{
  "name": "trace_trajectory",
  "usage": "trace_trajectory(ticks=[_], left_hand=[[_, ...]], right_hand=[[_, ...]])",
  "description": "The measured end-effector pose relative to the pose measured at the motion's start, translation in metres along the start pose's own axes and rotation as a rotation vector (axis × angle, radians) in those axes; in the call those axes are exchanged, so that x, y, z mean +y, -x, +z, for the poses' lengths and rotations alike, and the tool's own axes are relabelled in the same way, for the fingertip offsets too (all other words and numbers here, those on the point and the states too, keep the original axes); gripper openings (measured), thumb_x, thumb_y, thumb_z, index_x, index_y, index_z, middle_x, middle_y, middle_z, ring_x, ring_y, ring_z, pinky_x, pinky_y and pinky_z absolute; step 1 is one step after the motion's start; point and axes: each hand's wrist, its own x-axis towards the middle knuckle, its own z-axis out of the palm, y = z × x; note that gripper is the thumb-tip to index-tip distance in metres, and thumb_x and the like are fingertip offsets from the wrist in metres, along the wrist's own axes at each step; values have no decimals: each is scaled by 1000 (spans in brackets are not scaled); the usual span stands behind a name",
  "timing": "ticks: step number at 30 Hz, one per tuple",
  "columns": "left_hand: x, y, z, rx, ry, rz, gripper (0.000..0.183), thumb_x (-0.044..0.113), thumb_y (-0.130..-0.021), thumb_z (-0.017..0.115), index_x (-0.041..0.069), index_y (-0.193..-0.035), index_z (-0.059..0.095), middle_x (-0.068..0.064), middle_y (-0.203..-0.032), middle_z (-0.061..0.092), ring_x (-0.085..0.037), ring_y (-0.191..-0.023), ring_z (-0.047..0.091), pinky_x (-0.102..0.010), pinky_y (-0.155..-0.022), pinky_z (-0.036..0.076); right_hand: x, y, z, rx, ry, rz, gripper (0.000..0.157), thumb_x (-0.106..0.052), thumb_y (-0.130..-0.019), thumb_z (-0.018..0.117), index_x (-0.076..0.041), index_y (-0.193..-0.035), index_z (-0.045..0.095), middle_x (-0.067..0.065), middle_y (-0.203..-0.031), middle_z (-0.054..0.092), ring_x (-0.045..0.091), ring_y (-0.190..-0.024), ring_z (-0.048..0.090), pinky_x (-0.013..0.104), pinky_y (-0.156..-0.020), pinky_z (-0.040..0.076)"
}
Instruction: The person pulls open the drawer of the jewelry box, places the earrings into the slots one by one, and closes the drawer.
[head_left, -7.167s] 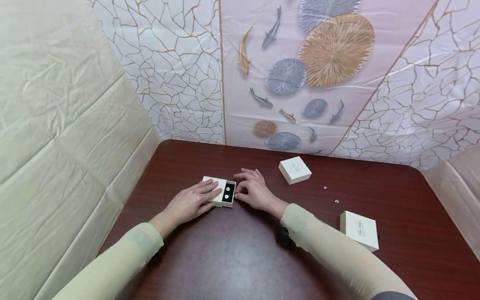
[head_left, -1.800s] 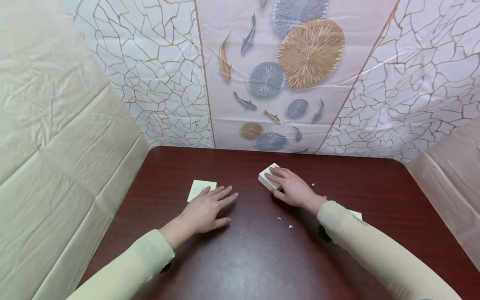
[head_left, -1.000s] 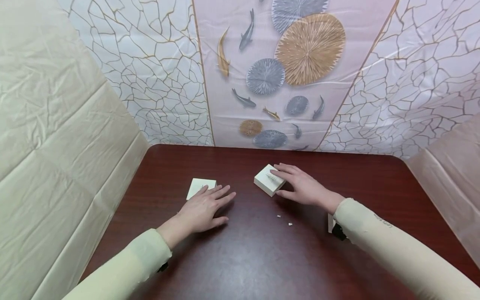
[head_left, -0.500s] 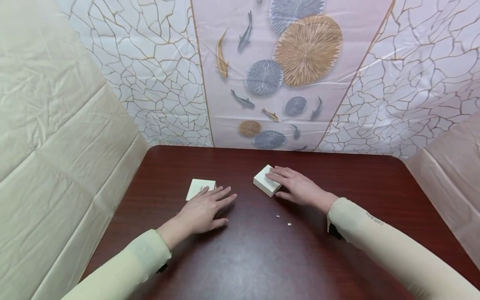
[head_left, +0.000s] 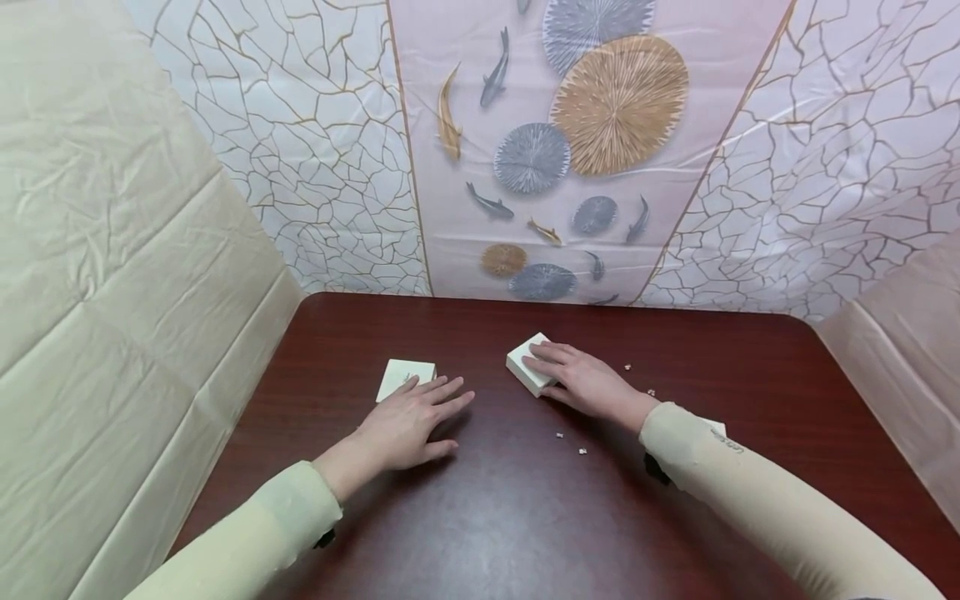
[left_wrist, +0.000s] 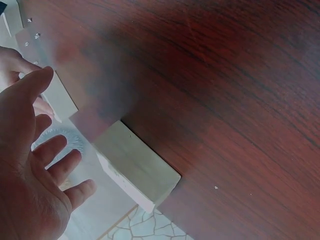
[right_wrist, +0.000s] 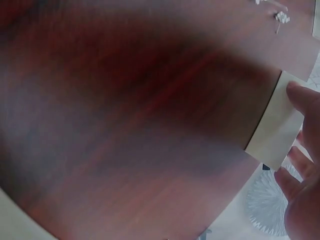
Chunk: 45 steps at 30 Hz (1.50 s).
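Observation:
A small white gift box (head_left: 401,377) lies on the table at the left, closed in the views I have. My left hand (head_left: 411,423) hovers just in front of it with spread fingers; the left wrist view shows the same box (left_wrist: 137,162) apart from the fingertips. Farther right is a second white box (head_left: 528,364). My right hand (head_left: 588,383) holds this one, fingers across its top and thumb (right_wrist: 300,95) against its near side. Two small stud earrings (head_left: 582,451) lie on the wood before the right hand. The hand covers part of the box top.
Two more small earrings (head_left: 651,392) lie beyond the right wrist. A third white box (head_left: 716,427) is mostly hidden behind the right sleeve. The dark red table (head_left: 480,508) ends at a patterned curtain (head_left: 345,167) at the back.
The left box's open drawer with earrings is now shut in, and the left hand has come away. My right hand moved from there to the second box, which shifted left and nearer.

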Motion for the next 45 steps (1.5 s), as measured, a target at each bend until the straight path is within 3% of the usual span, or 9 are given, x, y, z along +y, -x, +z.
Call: trace_trajectory(ticks=[5, 15, 21, 26, 33, 45], left_hand=[[2, 0, 0, 6, 2, 9, 72, 45, -98, 76, 15, -160, 53, -15, -164, 49, -37, -149, 49, -67, -118, 41], [5, 4, -2, 25, -18, 9, 72, 44, -98, 76, 14, -159, 53, -14, -164, 49, -36, -149, 49, -66, -118, 40], [8, 11, -4, 42, -30, 16, 74, 45, -97, 77, 14, -160, 52, -14, -164, 49, -37, -149, 50, -65, -118, 40], [13, 19, -5, 65, -50, 26, 75, 46, -96, 77, 13, -159, 53, -15, -162, 51, -37, -148, 51, -65, -116, 43], [22, 29, -5, 85, -46, -2, 76, 48, -95, 78, 13, -158, 54, -14, -163, 50, -35, -148, 51, -64, -115, 45], [40, 43, 1, 77, -29, -50, 74, 48, -94, 79, 14, -156, 57, -14, -162, 52, -34, -146, 53, -61, -117, 44]], right_hand=[[-12, 2, 3, 23, 13, 40, 59, -24, -92, 87, -7, -145, 67, 19, -147, 63, 39, -131, 61, 51, -107, 54], [-43, -5, 2, -15, 137, 131, 57, -33, -94, 84, -11, -145, 68, 16, -141, 66, 39, -123, 65, 50, -107, 54], [-60, -13, -3, -3, 187, 130, 55, -30, -90, 86, -10, -139, 72, 14, -131, 70, 36, -110, 67, 46, -87, 61], [-71, -18, -8, -27, 196, 124, 51, -30, -88, 88, -11, -133, 74, 12, -124, 72, 31, -108, 66, 43, -83, 62], [-82, -26, -7, -5, 217, 141, 49, -38, -85, 91, -11, -124, 78, 9, -108, 71, 26, -94, 65, 39, -73, 62], [-90, -35, -4, -8, 244, 176, 47, -39, -86, 90, -10, -122, 79, 10, -105, 69, 25, -93, 66, 38, -69, 63]])
